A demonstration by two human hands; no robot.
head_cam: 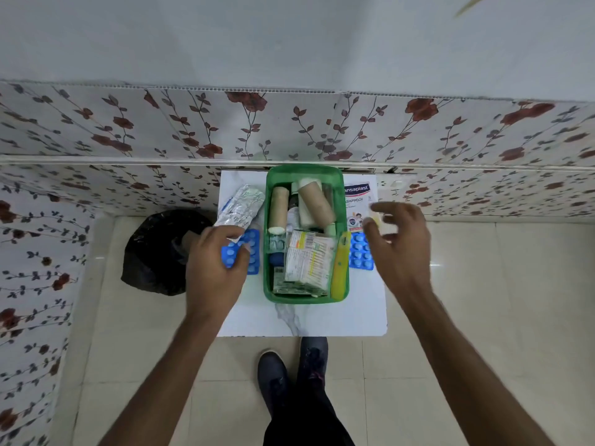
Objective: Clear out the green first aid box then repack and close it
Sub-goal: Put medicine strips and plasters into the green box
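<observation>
Green first aid box (306, 233) stands open and still full at table (302, 320) centre, long axis running away from the person, between the left hand (215, 255) gripping a silver blister strip (240, 206) and the equally near right hand (397, 239) pinching a small pale item.

Both arms out fwd; left hand (216, 256) fingers curled, right hand (399, 243) fingers spread, blurred.
</observation>
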